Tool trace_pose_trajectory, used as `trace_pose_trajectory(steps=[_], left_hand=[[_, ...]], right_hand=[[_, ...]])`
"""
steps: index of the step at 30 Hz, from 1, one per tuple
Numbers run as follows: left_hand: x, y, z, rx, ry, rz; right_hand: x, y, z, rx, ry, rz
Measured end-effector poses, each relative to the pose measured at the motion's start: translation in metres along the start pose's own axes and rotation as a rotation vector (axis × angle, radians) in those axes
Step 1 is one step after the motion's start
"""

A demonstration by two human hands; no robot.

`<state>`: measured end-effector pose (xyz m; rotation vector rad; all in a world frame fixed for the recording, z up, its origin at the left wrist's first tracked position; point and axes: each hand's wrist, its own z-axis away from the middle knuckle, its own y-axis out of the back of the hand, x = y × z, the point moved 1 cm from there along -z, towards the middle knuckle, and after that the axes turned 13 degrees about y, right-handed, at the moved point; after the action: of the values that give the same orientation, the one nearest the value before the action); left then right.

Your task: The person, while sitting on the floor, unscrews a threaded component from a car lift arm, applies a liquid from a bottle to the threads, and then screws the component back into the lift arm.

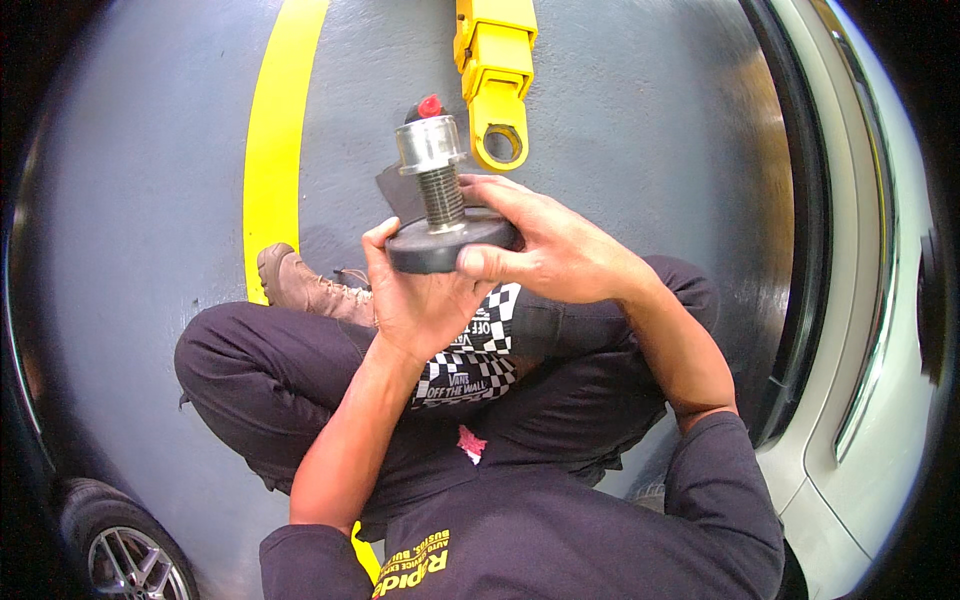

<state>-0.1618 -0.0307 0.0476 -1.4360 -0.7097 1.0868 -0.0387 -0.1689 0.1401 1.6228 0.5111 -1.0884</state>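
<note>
Both my hands hold a lift pad (455, 243) in front of my crossed legs. Its round black disc is at the bottom, and a threaded metal screw (440, 195) rises from it into a silver collar (428, 146). My left hand (415, 300) cups the disc from below and the left, thumb at its rim. Closed on the right side of the rim, with thumb in front and fingers behind, is my right hand (560, 245). A red tip (429, 106) on a black part shows above the collar; whether it belongs to the pad I cannot tell.
Just beyond the pad, a yellow lift arm (495, 80) ends in a ring with a hole. A yellow line (272, 150) runs along the grey floor (160, 180). A pale car (850, 400) stands close on the right; a car wheel (130, 555) is at lower left.
</note>
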Motion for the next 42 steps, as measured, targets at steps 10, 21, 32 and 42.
trace_pose_trajectory(steps=[10, 21, 32, 42], left_hand=[[-0.003, 0.007, -0.001, 0.145, -0.039, -0.038], [0.011, -0.012, 0.001, 0.194, -0.366, -0.130], [0.073, -0.039, 0.027, 0.837, -0.344, -0.760], [0.097, 0.019, 0.016, 1.152, -0.345, -0.906]], right_hand=[[-0.016, -0.031, -0.001, 0.214, 0.034, 0.376], [-0.023, -0.059, -0.026, 0.426, 0.391, 0.797], [0.008, -0.112, -0.046, 0.559, 0.300, 0.391], [0.041, -0.160, -0.084, 0.766, 0.098, 0.415]])
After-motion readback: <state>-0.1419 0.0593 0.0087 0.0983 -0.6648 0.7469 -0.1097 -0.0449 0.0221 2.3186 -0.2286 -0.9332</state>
